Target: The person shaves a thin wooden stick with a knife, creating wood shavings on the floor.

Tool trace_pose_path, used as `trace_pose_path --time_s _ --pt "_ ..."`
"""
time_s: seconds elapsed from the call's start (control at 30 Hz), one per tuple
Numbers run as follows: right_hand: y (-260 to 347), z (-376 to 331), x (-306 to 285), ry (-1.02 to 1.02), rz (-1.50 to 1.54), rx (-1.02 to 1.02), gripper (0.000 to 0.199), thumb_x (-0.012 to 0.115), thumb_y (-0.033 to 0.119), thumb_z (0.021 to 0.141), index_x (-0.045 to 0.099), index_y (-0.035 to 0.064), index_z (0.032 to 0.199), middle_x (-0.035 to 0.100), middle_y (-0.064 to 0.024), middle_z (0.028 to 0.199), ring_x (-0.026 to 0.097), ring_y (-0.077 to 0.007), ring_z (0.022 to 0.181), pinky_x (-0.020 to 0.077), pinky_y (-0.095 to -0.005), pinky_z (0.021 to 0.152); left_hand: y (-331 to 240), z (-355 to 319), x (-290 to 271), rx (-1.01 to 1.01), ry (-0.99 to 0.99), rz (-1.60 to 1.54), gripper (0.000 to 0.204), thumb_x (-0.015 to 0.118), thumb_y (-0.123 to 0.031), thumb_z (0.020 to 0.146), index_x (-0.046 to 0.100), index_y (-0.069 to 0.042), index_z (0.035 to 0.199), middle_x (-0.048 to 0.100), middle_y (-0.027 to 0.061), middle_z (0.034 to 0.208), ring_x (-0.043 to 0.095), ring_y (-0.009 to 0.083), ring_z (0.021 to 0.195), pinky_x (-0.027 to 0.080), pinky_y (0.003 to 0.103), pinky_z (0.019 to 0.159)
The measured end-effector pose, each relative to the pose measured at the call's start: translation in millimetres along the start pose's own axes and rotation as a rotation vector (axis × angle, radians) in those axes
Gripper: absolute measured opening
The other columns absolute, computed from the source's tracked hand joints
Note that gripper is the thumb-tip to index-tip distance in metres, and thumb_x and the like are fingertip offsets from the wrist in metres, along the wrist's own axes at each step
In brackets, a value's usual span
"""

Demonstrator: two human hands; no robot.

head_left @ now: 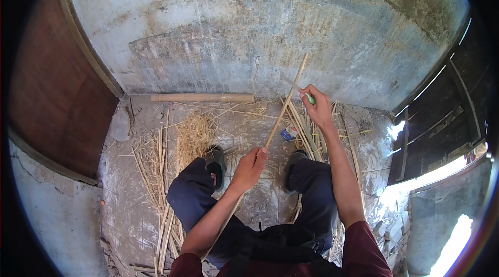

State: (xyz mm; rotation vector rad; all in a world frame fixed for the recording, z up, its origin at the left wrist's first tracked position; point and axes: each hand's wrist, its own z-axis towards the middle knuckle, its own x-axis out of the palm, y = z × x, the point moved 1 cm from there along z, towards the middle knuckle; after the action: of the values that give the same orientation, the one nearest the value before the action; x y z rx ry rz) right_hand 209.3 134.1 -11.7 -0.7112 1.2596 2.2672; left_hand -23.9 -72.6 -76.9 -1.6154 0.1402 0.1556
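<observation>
A long, thin bamboo strip [282, 112] slants up and to the right between my legs, its far end raised before the wall. My left hand [249, 168] is closed round its middle, and the strip's lower part runs back along my left forearm. In my right hand [318, 109] is a knife [291, 83] with a green handle, gripped with its blade pointing up and to the left. The blade crosses the strip near the upper end; whether it touches the strip, I cannot tell.
Pale shavings [195, 132] are heaped by my left shoe [215, 165]. Split strips [160, 183] lie on the left, and more strips [310, 132] on the right. A bamboo pole [202, 98] rests along the stained wall [223, 27]. Near my right shoe is a blue packet [288, 132].
</observation>
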Motion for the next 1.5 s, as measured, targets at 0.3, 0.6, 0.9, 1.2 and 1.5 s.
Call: trace_pose_path --time_s 0.3,0.6,0.9,1.2,1.5 --pt "-42 5 -13 -0.368 0.022 0.054 0.014 0.065 0.018 0.105 0.067 0.0061 0.112 0.06 -0.0121 0.076 0.054 -0.0203 0.068 0.0477 -0.0348 0.07 17 -3 0 -0.037 0.049 -0.045 0.045 0.047 -0.042 0.117 0.062 -0.003 0.103 0.051 0.0001 0.071 0.046 0.008 0.055 0.04 0.029 0.052" --pt "-30 -11 3 -0.162 0.759 0.582 0.013 0.06 0.022 0.109 0.065 0.0131 0.116 0.06 -0.0016 0.08 0.049 -0.0085 0.065 0.0411 -0.0282 0.06 12 14 -15 -0.206 0.053 -0.329 0.045 0.045 -0.051 0.117 0.057 -0.008 0.109 0.039 -0.0063 0.069 0.032 0.0034 0.049 0.024 0.026 0.041" --pt "-52 -48 7 1.013 -0.058 0.369 0.019 0.064 0.023 0.102 0.069 0.0106 0.115 0.076 -0.0104 0.095 0.073 -0.0209 0.088 0.0568 -0.0378 0.083 -16 19 -26 -0.324 0.039 -0.41 0.032 0.043 -0.039 0.117 0.056 -0.01 0.112 0.04 -0.0061 0.073 0.032 0.0033 0.048 0.023 0.026 0.04" --pt "7 -33 -9 0.1 -0.103 0.153 0.02 0.063 0.021 0.105 0.065 0.0106 0.122 0.07 -0.0091 0.081 0.07 -0.0235 0.072 0.0529 -0.0442 0.071 -18 25 -22 -0.247 0.103 -0.467 0.033 0.043 -0.037 0.116 0.056 -0.007 0.118 0.04 -0.006 0.074 0.034 0.0035 0.048 0.028 0.024 0.039" --pt "58 -52 9 0.296 0.246 -0.123 0.018 0.068 0.012 0.104 0.065 0.0065 0.121 0.073 -0.0132 0.091 0.07 -0.0258 0.078 0.0535 -0.0398 0.071 -37 28 -16 -0.277 0.068 -0.449 0.026 0.047 -0.033 0.115 0.056 -0.008 0.118 0.045 -0.0046 0.077 0.038 0.0038 0.049 0.031 0.023 0.04"
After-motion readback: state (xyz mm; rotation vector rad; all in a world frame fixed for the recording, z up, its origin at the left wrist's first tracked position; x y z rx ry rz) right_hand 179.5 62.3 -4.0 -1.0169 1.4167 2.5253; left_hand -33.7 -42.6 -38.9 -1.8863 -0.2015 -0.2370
